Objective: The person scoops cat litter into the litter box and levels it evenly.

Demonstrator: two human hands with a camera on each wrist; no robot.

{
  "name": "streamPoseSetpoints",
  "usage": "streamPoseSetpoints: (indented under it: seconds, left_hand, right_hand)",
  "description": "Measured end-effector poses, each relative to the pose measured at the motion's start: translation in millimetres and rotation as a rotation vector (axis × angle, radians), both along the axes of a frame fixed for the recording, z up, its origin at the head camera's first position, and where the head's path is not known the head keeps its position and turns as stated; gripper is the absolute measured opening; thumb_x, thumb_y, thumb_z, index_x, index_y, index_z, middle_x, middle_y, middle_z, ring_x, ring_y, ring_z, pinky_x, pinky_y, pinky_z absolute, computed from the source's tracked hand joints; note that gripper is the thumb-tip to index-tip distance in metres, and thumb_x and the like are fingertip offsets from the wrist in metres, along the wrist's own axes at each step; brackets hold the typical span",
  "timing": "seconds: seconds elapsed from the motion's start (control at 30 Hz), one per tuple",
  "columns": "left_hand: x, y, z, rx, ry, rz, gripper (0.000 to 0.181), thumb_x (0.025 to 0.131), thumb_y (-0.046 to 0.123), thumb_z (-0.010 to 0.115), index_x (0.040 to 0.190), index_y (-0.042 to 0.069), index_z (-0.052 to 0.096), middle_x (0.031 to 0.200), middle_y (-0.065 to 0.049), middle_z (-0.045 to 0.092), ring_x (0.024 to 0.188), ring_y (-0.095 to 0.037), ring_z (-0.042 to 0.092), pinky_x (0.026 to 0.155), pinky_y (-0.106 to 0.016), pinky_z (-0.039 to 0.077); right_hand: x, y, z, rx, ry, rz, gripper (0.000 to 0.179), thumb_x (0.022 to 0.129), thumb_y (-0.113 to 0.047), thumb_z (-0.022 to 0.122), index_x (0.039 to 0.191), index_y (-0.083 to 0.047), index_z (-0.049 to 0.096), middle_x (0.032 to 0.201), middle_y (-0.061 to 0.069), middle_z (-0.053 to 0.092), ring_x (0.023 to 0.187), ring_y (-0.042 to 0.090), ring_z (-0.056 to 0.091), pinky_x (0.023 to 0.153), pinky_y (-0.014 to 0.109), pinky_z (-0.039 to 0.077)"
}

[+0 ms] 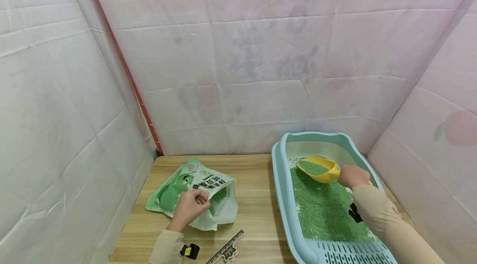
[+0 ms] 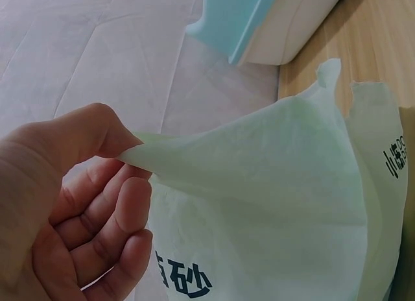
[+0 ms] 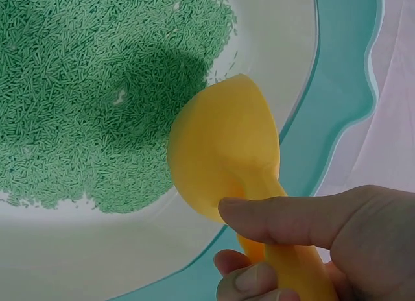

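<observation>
A yellow scoop filled with green pellets is gripped by its handle in my right hand, over the litter box. In the right wrist view the thumb lies along the top of the scoop's handle and the fingers curl beneath it. Green pellet litter covers most of the box's floor. My left hand pinches the torn edge of a green and white litter bag between thumb and forefinger. The bag lies on its side, its mouth facing right, with green pellets showing inside.
A black ruler-like strip with a decorated clip lies on the wooden table in front of the bag. Pale sheeting hangs behind and on both sides. A perforated blue panel forms the box's near end.
</observation>
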State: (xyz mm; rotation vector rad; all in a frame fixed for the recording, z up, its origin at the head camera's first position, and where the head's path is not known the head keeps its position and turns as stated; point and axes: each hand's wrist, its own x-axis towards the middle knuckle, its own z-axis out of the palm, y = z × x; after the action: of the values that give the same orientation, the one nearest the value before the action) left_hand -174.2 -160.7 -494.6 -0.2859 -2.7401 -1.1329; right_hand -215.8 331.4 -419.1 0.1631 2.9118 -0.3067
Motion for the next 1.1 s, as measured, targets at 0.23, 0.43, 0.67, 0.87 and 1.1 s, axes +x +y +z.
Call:
streamPoseSetpoints:
  seconds: [0.23,0.43,0.67,0.87,1.1]
  left_hand:
    - [-0.3,0.2,-0.8,0.005,0.000,-0.004,0.012,0.073,0.005,0.072,0.069,0.015,0.067,0.065,0.005,0.067,0.057,0.005,0.054,0.057,-0.015,0.047]
    - [0.2,0.5,0.4,0.003,0.002,0.002,0.012,0.073,0.005,0.073,0.069,0.015,0.067,0.064,0.005,0.067,0.057,0.005,0.054,0.056,-0.014,0.047]
    - [-0.1,2.0,1.0,0.007,-0.006,0.002,0.012,0.073,0.005,0.073,0.070,0.015,0.067,0.065,0.005,0.067,0.057,0.005,0.054,0.057,-0.014,0.047]
    - [-1.0,2.5,2.1,0.011,-0.016,0.002,0.012,0.073,0.005,0.073,0.069,0.015,0.067,0.065,0.005,0.067,0.057,0.004,0.054,0.057,-0.015,0.047]
    - [-1.0,2.9,1.7,0.014,-0.022,-0.002,0.011,0.073,0.006,0.073,0.070,0.014,0.067,0.065,0.004,0.067,0.057,0.004,0.054,0.057,-0.015,0.047]
  right_hand:
    - [-4.5,-7,0.0,0.026,0.028,0.020,0.014,0.079,-0.003,0.048,0.067,-0.007,0.051,0.064,0.008,0.053,0.062,0.021,0.047,0.059,0.038,0.040]
    - [-7.7,-16,-0.5,0.072,0.087,0.049,0.015,0.077,-0.002,0.050,0.063,-0.008,0.050,0.063,0.010,0.054,0.060,0.021,0.047,0.055,0.038,0.042]
    - [-9.4,-25,-2.6,0.109,0.136,0.091,0.012,0.077,-0.001,0.053,0.067,-0.007,0.052,0.065,0.011,0.057,0.061,0.024,0.051,0.054,0.040,0.043]
    - [-10.4,-22,-3.7,0.107,0.149,0.071,0.015,0.077,-0.001,0.055,0.065,-0.007,0.049,0.065,0.013,0.058,0.061,0.025,0.053,0.054,0.040,0.044]
    - [-9.1,-7,-3.3,0.075,0.140,0.034,0.016,0.077,-0.002,0.052,0.063,-0.008,0.048,0.064,0.012,0.057,0.060,0.024,0.052,0.056,0.040,0.043]
